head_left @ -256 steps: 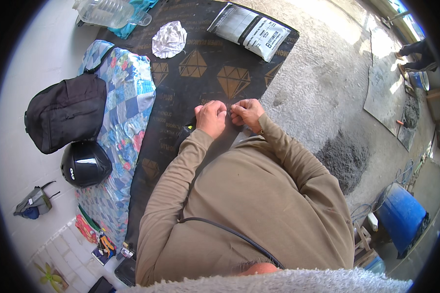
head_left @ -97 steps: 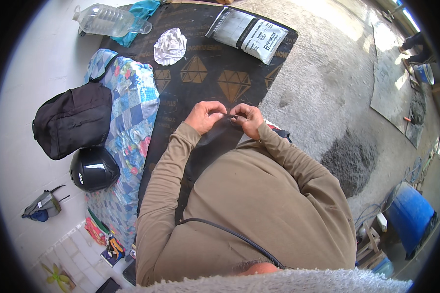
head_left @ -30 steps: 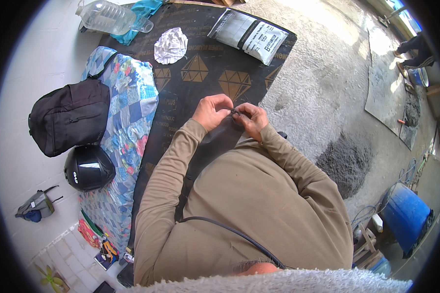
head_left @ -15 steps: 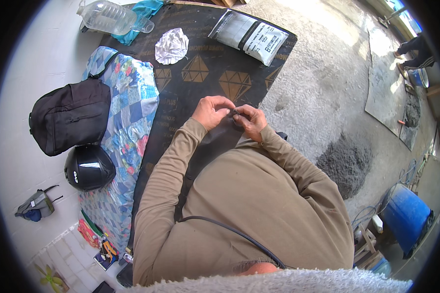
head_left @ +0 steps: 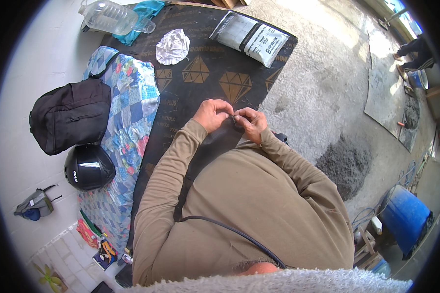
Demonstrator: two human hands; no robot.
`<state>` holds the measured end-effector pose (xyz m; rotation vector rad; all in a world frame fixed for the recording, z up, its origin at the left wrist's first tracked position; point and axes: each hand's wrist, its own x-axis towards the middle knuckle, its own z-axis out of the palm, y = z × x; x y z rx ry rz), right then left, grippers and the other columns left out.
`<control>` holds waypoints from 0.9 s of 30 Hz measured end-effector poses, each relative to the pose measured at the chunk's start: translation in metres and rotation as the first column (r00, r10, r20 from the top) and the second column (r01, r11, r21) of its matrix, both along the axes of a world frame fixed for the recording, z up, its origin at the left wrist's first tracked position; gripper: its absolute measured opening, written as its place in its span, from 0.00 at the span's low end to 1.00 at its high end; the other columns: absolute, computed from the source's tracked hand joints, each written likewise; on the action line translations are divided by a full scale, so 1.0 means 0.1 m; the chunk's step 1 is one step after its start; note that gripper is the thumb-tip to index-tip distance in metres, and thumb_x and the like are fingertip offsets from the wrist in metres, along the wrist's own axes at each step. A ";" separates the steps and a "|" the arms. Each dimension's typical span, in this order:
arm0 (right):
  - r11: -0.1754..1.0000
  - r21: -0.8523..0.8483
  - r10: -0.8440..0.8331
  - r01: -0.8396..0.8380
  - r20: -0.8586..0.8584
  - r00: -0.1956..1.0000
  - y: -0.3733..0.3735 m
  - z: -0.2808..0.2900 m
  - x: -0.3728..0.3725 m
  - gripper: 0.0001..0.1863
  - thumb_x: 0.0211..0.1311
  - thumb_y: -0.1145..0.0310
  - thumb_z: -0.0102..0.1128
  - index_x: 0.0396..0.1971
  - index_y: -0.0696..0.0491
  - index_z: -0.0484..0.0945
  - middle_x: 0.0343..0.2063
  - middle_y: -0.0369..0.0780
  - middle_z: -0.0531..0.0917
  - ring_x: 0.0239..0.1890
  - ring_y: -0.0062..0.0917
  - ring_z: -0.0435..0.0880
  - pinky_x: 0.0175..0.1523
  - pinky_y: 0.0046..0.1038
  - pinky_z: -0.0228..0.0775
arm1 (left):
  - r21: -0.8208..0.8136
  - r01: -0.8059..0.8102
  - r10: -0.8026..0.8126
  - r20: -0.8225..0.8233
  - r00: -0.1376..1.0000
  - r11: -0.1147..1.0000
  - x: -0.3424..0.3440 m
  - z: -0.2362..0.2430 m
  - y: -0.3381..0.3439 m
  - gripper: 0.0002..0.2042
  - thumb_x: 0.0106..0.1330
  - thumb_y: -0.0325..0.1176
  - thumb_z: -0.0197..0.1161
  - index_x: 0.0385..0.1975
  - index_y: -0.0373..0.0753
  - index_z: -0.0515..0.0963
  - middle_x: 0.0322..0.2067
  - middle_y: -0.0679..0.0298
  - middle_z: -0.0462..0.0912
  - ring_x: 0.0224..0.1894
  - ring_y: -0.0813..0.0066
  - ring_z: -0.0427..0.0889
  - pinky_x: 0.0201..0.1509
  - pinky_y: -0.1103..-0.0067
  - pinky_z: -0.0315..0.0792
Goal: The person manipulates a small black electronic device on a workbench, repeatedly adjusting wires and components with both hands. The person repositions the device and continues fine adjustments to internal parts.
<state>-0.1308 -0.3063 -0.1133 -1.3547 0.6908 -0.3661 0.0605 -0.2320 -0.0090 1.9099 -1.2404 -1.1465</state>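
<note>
My left hand [head_left: 211, 116] and my right hand [head_left: 251, 125] meet fingertip to fingertip in front of my belly, above a black board [head_left: 193, 95] with gold diamond shapes. Both are closed in a pinch on a thin dark sheet-like material [head_left: 218, 143] that hangs below the fingers. Whether it is plastic or cloth, I cannot tell. Beyond the hands, a crumpled white wad [head_left: 173, 47] and a grey-and-white packet [head_left: 249, 39] lie on the board.
A clear plastic bottle [head_left: 110, 17] lies by a blue cloth [head_left: 127, 38]. To the left, a black backpack [head_left: 71, 117] and black helmet [head_left: 89, 167] rest on patchwork cloth [head_left: 127, 122]. On the right are a grey powdery heap [head_left: 344, 166], a blue barrel [head_left: 405, 217] and a person's legs [head_left: 418, 51].
My fingertips have shifted slightly and drawn closer together, still pinching the dark material. Both hands sit a little lower in view.
</note>
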 end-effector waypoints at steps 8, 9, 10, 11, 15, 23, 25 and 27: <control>0.964 0.265 -0.008 -0.012 0.076 0.997 -0.08 -0.01 -0.06 0.18 0.72 0.62 0.66 0.52 0.59 0.86 0.40 0.39 0.90 0.43 0.22 0.87 0.49 0.28 0.80 | -0.003 -0.124 0.123 0.157 0.980 0.992 -0.15 0.25 0.00 0.15 0.62 0.29 0.74 0.48 0.40 0.83 0.35 0.59 0.88 0.40 0.62 0.89 0.46 0.69 0.81; 0.954 0.301 -0.017 -0.008 0.079 0.997 -0.08 0.00 -0.06 0.18 0.71 0.62 0.66 0.52 0.59 0.86 0.40 0.39 0.90 0.43 0.23 0.87 0.48 0.29 0.81 | -0.016 -0.133 0.134 0.188 0.973 0.991 -0.17 0.27 0.01 0.16 0.61 0.30 0.75 0.49 0.41 0.83 0.35 0.59 0.88 0.40 0.61 0.89 0.45 0.68 0.81; 0.942 0.336 -0.026 -0.003 0.081 0.996 -0.08 0.00 -0.06 0.18 0.71 0.62 0.67 0.52 0.59 0.86 0.40 0.40 0.90 0.43 0.24 0.87 0.48 0.29 0.81 | -0.011 -0.096 0.096 0.217 0.971 0.995 -0.20 0.28 0.02 0.15 0.61 0.30 0.75 0.47 0.41 0.83 0.35 0.60 0.88 0.40 0.60 0.89 0.45 0.67 0.81; 0.937 0.350 -0.023 -0.009 0.085 0.996 -0.08 -0.02 -0.07 0.18 0.71 0.62 0.67 0.52 0.59 0.86 0.40 0.40 0.90 0.43 0.24 0.87 0.49 0.29 0.81 | -0.005 -0.059 0.059 0.245 0.968 0.998 -0.22 0.30 0.03 0.14 0.60 0.30 0.76 0.45 0.41 0.83 0.35 0.60 0.88 0.39 0.58 0.88 0.44 0.67 0.81; 0.925 0.379 0.003 -0.040 0.097 0.995 -0.09 -0.12 -0.07 0.19 0.70 0.62 0.68 0.52 0.59 0.86 0.40 0.41 0.90 0.43 0.26 0.88 0.50 0.31 0.81 | -0.095 0.131 -0.077 0.433 0.898 0.987 -0.25 0.20 0.12 0.07 0.60 0.31 0.75 0.37 0.44 0.85 0.36 0.64 0.86 0.44 0.60 0.85 0.53 0.64 0.75; 0.889 0.455 -0.009 -0.056 0.140 0.990 -0.14 -0.09 -0.05 0.10 0.72 0.71 0.70 0.48 0.59 0.86 0.38 0.38 0.90 0.40 0.21 0.89 0.50 0.26 0.84 | 0.016 -0.075 0.066 0.310 0.949 0.997 -0.28 0.17 0.16 0.04 0.62 0.29 0.69 0.35 0.44 0.85 0.37 0.66 0.85 0.42 0.62 0.85 0.54 0.65 0.74; 0.902 0.427 0.003 -0.068 0.151 0.989 -0.15 -0.03 -0.04 0.09 0.72 0.72 0.69 0.47 0.60 0.86 0.37 0.38 0.90 0.40 0.22 0.90 0.49 0.26 0.85 | -0.006 -0.138 0.136 0.236 0.962 0.990 -0.29 0.16 0.17 0.03 0.63 0.28 0.68 0.35 0.44 0.85 0.37 0.65 0.84 0.38 0.61 0.86 0.50 0.65 0.76; 0.929 0.364 0.011 -0.063 0.141 0.990 -0.15 0.00 -0.02 0.09 0.72 0.71 0.69 0.46 0.60 0.86 0.35 0.38 0.90 0.38 0.21 0.90 0.48 0.26 0.85 | -0.054 -0.162 0.171 0.258 0.951 0.985 -0.33 0.16 0.20 0.02 0.63 0.29 0.68 0.34 0.43 0.84 0.37 0.65 0.84 0.34 0.61 0.85 0.47 0.65 0.77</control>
